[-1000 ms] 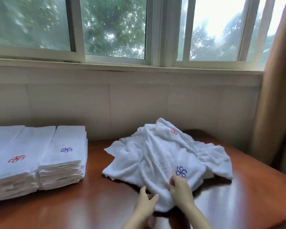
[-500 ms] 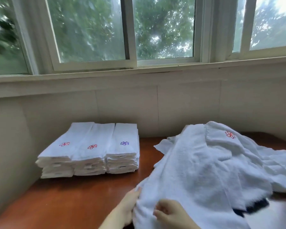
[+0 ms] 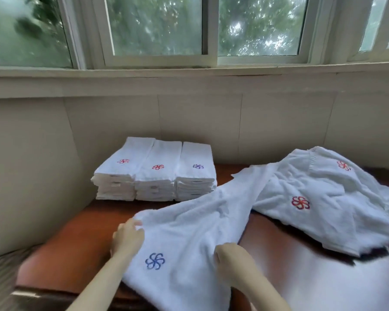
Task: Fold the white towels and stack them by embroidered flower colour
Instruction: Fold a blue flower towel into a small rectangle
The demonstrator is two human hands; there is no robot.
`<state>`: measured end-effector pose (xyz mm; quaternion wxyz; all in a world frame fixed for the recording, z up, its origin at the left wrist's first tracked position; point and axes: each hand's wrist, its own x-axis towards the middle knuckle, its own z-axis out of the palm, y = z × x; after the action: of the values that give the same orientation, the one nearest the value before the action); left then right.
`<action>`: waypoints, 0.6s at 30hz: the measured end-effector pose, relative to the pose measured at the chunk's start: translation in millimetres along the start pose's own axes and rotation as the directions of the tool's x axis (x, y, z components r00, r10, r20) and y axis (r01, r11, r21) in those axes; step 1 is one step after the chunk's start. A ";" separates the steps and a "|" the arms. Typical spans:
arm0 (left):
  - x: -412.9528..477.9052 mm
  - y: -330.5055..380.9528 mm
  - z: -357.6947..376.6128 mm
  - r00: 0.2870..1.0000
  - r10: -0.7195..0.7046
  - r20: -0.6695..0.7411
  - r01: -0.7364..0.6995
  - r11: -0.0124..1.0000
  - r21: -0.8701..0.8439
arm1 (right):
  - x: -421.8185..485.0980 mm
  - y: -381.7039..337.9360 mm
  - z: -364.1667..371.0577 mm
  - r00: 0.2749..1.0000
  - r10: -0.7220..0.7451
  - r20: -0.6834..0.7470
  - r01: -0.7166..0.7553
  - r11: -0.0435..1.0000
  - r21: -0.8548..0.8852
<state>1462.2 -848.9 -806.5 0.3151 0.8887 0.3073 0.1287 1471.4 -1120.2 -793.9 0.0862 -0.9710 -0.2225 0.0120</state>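
Pinching the towel's (image 3: 189, 239) left edge, my left hand (image 3: 127, 237) grips cloth at about nine o'clock; my right hand (image 3: 230, 257) is clenched on a bunch of it at four o'clock. I judge I am spreading this blue-flower (image 3: 155, 261) towel, so next it needs flattening on the table (image 3: 76, 239) before folding. It looks soft and rumpled. Folded stacks (image 3: 155, 173) sit at eleven o'clock, the loose pile (image 3: 323, 198) at two.

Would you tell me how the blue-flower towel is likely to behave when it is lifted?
The blue-flower towel will probably hang limp; it already drapes in soft folds over the table. Its far end trails toward the loose towel pile, so it may drag.
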 end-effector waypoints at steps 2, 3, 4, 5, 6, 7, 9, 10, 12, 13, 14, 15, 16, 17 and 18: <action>-24.4 12.5 2.0 0.994 0.096 0.043 -0.104 0.964 0.246 | 6.3 -15.0 5.0 0.999 -0.010 0.050 0.010 1.000 0.000; -34.5 19.9 7.1 0.986 0.147 0.076 -0.164 0.925 0.341 | 7.1 -23.7 4.2 0.999 -0.035 0.042 0.034 0.999 0.015; -41.2 16.6 11.5 0.969 0.215 0.120 -0.246 0.884 0.399 | 6.5 -32.1 4.2 0.998 -0.046 0.051 0.043 0.997 0.064; -48.5 12.9 15.6 0.951 0.253 0.180 -0.306 0.858 0.413 | 5.8 -37.3 5.3 0.995 -0.087 0.051 0.078 0.985 0.151; -53.8 6.6 20.2 0.936 0.269 0.224 -0.341 0.847 0.408 | 5.7 -37.9 10.2 0.991 -0.128 0.045 0.112 0.960 0.258; -59.7 2.7 23.0 0.926 0.264 0.268 -0.356 0.848 0.392 | 4.4 -37.9 13.1 0.987 -0.157 0.045 0.130 0.922 0.365; -71.4 1.0 27.5 0.892 0.340 0.298 -0.419 0.871 0.257 | -2.4 -42.2 19.1 0.980 -0.197 -0.022 0.179 0.833 0.523; -79.2 5.1 29.0 0.877 0.384 0.290 -0.437 0.888 0.144 | -2.6 -42.5 25.0 0.976 -0.197 -0.091 0.213 0.804 0.555; -94.7 15.3 27.8 0.884 0.396 0.247 -0.381 0.918 -0.108 | 0.0 -41.0 33.8 0.956 -0.203 -0.214 0.288 0.801 0.526; -100.2 21.6 26.7 0.897 0.365 0.250 -0.314 0.923 -0.223 | 2.8 -39.2 35.8 0.942 -0.219 -0.256 0.320 0.820 0.476; -103.6 26.4 27.2 0.903 0.336 0.268 -0.252 0.919 -0.303 | 6.4 -36.7 39.0 0.926 -0.249 -0.284 0.351 0.844 0.406; -105.4 29.8 29.6 0.889 0.338 0.308 -0.230 0.912 -0.339 | 9.7 -34.0 41.4 0.918 -0.268 -0.292 0.361 0.871 0.335; -108.0 33.0 31.6 0.861 0.357 0.363 -0.245 0.916 -0.319 | 11.4 -31.4 43.2 0.916 -0.266 -0.302 0.354 0.889 0.289; -110.3 36.6 33.3 0.829 0.378 0.413 -0.270 0.916 -0.296 | 11.1 -29.2 42.5 0.920 -0.245 -0.306 0.333 0.901 0.279; -112.5 40.0 33.0 0.800 0.393 0.452 -0.296 0.916 -0.272 | 9.9 -26.5 41.9 0.930 -0.227 -0.290 0.311 0.906 0.288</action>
<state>1407.1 -959.8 -810.2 0.4367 0.8987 0.0344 -0.0212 1466.4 -1085.6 -830.4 0.2752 -0.8961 -0.3376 -0.0852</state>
